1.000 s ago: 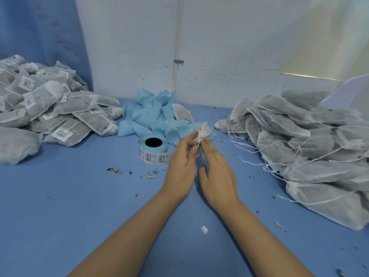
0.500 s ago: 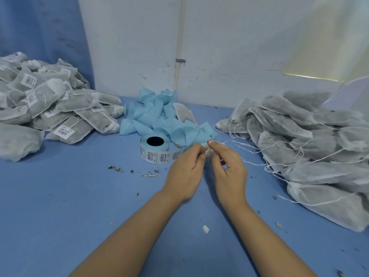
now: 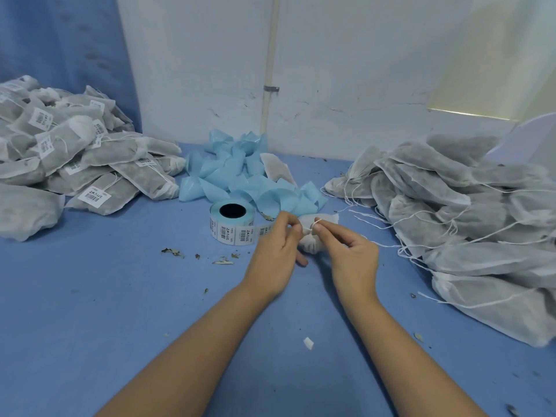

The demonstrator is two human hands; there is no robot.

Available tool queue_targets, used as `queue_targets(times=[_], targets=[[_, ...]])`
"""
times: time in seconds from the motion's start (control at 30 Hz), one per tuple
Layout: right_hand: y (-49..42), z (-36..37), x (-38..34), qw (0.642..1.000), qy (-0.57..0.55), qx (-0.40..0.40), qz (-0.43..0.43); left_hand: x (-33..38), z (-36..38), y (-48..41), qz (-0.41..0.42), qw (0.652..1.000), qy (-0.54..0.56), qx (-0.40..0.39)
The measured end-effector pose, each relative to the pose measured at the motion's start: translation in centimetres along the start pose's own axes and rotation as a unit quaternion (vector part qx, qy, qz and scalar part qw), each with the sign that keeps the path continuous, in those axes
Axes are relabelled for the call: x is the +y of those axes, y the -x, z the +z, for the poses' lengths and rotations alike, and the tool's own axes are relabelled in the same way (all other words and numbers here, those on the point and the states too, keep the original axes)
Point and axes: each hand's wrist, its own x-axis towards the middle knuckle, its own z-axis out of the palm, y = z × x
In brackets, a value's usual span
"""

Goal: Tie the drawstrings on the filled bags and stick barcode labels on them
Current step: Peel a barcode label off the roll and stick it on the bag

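Observation:
A small white filled bag (image 3: 313,245) lies on the blue table between my hands, its gathered neck pointing away from me. My left hand (image 3: 276,251) pinches the neck from the left. My right hand (image 3: 349,251) pinches the white drawstring (image 3: 314,224), which loops over its fingertips at the neck. A roll of barcode labels (image 3: 233,225) stands just left of my left hand, its loose end trailing toward the bag. Much of the bag is hidden by my hands.
A pile of labelled, tied bags (image 3: 75,164) fills the left side. A heap of untied bags (image 3: 457,212) with loose strings lies on the right. Blue label backing scraps (image 3: 240,176) sit at the back. Leaf crumbs (image 3: 195,255) dot the table (image 3: 90,326).
The bag has come down from being held up near the blue scraps to lying on the table. My hands moved closer to me and my right fingers now hold the string at the neck.

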Motion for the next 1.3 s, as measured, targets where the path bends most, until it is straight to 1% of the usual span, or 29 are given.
queue_targets(times=[0.1,0.17,0.27,0.4,0.47,0.53,0.67,0.73,0.83,0.93,1.0,1.17,1.3], targets=[[0.1,0.1,0.0,0.999,0.028,-0.029,-0.003,0.0,-0.1,-0.1,-0.009,0.999,0.024,0.025],[0.2,0.2,0.1,0.997,0.067,-0.041,-0.014,0.1,-0.2,0.0,-0.006,0.999,0.013,0.036],[0.5,0.2,0.1,0.992,0.109,-0.056,-0.03,0.4,-0.2,0.1,0.024,0.998,-0.024,0.045],[0.6,0.3,0.0,0.98,0.18,-0.069,-0.049,0.6,-0.1,0.3,0.044,0.997,-0.029,0.05],[0.7,0.4,0.0,0.975,0.204,-0.074,-0.056,0.7,0.0,0.4,0.032,0.998,-0.003,0.046],[0.8,0.6,0.1,0.977,0.197,-0.069,-0.045,0.7,0.1,0.4,0.016,0.998,0.046,0.043],[0.7,0.9,0.3,0.991,0.12,-0.059,0.014,0.6,0.3,0.3,-0.016,0.986,0.164,0.026],[0.5,0.9,0.4,0.994,0.095,-0.047,0.028,0.7,0.5,0.1,-0.02,0.979,0.201,0.014],[0.2,0.8,0.3,0.996,0.018,-0.038,0.084,0.6,0.5,0.0,0.002,0.983,0.183,0.014],[0.2,0.8,-0.1,0.977,-0.121,-0.086,0.151,0.6,0.2,-0.1,0.034,0.991,0.126,0.021],[0.1,0.6,-0.4,0.966,-0.172,-0.108,0.162,0.6,0.2,-0.1,0.047,0.992,0.114,0.021],[-0.3,0.1,-0.7,0.945,-0.23,-0.136,0.188,0.7,0.1,0.0,0.051,0.991,0.126,0.01],[-0.6,-0.2,-0.6,0.935,-0.255,-0.127,0.209,0.4,0.2,-0.2,0.022,0.991,0.133,0.011]])
